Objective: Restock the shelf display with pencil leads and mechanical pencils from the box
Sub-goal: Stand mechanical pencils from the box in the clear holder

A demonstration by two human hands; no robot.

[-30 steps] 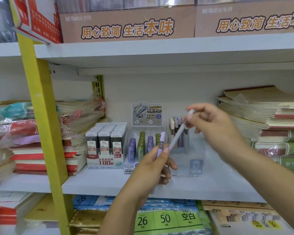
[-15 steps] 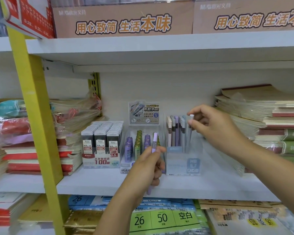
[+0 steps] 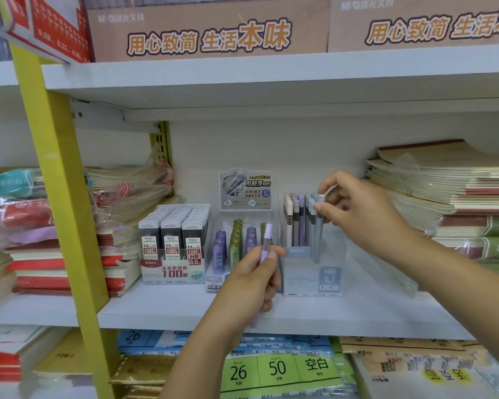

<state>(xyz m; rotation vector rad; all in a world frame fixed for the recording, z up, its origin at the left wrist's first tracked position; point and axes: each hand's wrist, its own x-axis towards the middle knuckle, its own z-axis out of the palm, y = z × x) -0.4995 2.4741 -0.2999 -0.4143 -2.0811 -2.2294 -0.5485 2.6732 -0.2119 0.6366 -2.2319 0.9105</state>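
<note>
On the white shelf [image 3: 162, 306], furthest left of both hands, stands a tray of black pencil lead cases [image 3: 172, 240]. To its right is a clear stand of purple and green lead tubes [image 3: 235, 244], directly behind the left hand's knuckles.

The left hand [image 3: 249, 283] comes up from below, its fingers curled round a lilac mechanical pencil [image 3: 266, 239]. The thumb presses on the barrel, and the cap end sticks out above the fist. The pencil's long axis is close to upright, with the top leaning a little to the right (the tip pokes out under the palm).

Just beside these fingers, up and to their right, sits a clear pencil holder [image 3: 311, 282] with a row of pastel pencils standing in it. This gap, from the lilac cap across to the holder's open top, is what the next placement seems to depend on. The barrel is already nearly parallel with the standing pencils.

The right hand [image 3: 363, 217] reaches in from the right and is the nearer hand to the holder. Its thumb and forefinger pinch the cap of a grey-blue mechanical pencil [image 3: 317, 237], which stands upright at the right end of the row. The lower end is inside the holder, directly beneath the fingertips [image 3: 319, 209]. The remaining fingers curl loosely behind.

The supply box is not in view.
</note>
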